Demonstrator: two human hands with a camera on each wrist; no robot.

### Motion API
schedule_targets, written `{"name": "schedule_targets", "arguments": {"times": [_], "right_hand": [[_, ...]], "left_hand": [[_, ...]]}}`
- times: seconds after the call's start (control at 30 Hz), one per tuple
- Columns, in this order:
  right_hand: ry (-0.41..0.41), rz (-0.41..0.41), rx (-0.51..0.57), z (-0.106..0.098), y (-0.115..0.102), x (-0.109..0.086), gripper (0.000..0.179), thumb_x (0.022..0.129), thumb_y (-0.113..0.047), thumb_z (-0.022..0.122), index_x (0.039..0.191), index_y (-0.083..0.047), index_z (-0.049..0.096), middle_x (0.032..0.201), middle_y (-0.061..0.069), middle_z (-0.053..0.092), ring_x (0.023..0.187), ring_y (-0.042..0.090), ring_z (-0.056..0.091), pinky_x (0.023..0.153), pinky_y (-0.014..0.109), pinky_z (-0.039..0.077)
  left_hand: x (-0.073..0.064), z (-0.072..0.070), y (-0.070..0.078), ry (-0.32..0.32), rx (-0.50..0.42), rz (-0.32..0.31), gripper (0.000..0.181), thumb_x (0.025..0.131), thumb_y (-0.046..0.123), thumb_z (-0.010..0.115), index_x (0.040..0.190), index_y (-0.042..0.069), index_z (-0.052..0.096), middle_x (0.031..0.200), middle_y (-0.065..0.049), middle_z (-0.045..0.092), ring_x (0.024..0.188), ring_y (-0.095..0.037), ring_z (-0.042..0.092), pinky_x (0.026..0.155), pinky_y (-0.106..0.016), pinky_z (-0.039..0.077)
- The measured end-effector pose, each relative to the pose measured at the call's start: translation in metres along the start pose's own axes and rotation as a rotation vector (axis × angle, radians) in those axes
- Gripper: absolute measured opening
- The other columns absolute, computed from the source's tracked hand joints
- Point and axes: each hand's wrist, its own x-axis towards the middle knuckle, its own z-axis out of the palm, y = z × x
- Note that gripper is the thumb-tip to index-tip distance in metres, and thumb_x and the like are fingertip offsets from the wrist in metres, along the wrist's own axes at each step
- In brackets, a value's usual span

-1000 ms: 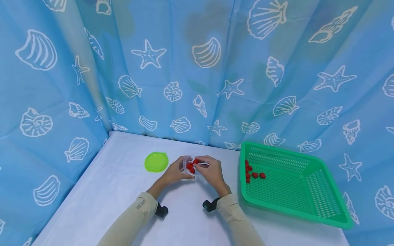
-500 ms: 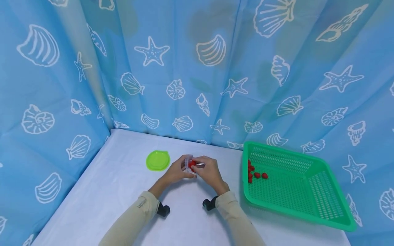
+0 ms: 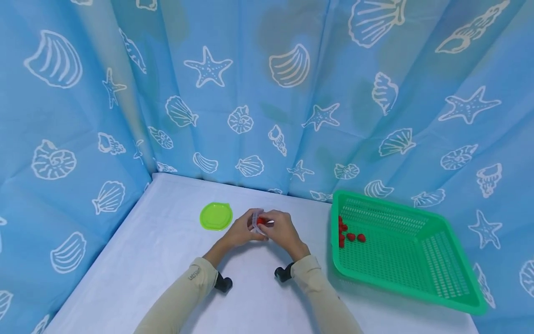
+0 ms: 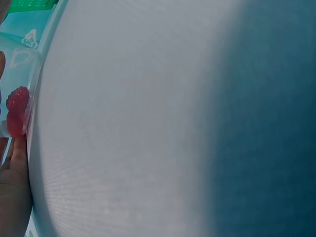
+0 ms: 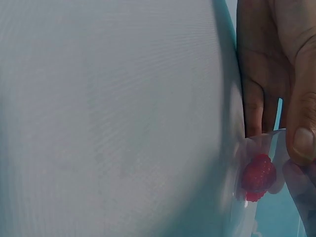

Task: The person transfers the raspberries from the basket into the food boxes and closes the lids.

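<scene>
In the head view my left hand (image 3: 243,229) grips a small clear plastic container (image 3: 256,221), its mouth tipped toward the right. My right hand (image 3: 282,230) is at that mouth, thumb and curled fingers right at the rim, with red showing between them. Whether a raspberry is pinched there I cannot tell. Through the clear wall, the left wrist view shows red raspberries (image 4: 18,101) inside, above the left fingers (image 4: 19,155). From the right wrist, the right thumb (image 5: 303,143) overlaps the rim, and a raspberry (image 5: 259,173) shows inside the container.
A lime-green lid (image 3: 216,216) lies on the white table (image 3: 167,241), left of the hands. To the right stands a green mesh basket (image 3: 410,273) with several raspberries (image 3: 351,237) along its left side. A blue shell-print curtain (image 3: 233,93) hangs behind the table.
My right hand has brought a raspberry from the container's rim into its mouth, and that raspberry is now mostly hidden by the fingers. The head view has shifted slightly.
</scene>
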Motion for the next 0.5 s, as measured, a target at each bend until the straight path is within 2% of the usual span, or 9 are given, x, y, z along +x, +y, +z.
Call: {"name": "schedule_targets", "arguments": {"times": [0.33,0.5], "right_hand": [[-0.006,0.011,-0.009,-0.0004,-0.0012,-0.0026,0.028,0.083,-0.009,0.077,0.112,-0.008,0.074,0.103,0.005,0.07,0.092,0.014,0.068,0.077,0.026,0.057],[-0.01,0.005,-0.008,-0.0007,-0.0017,-0.0015,0.028,0.084,-0.008,0.077,0.112,-0.007,0.073,0.102,0.006,0.071,0.092,0.017,0.068,0.078,0.03,0.058]], "left_hand": [[-0.0003,0.0014,0.0014,0.002,0.015,-0.007,0.085,0.075,0.021,0.086,0.145,0.017,0.04,0.146,-0.002,0.045,0.136,-0.021,0.042,0.103,-0.034,0.043],[0.0007,0.0006,0.0009,0.0,0.013,-0.01,0.084,0.075,0.022,0.086,0.145,0.018,0.04,0.146,-0.002,0.045,0.137,-0.022,0.041,0.103,-0.035,0.043]]}}
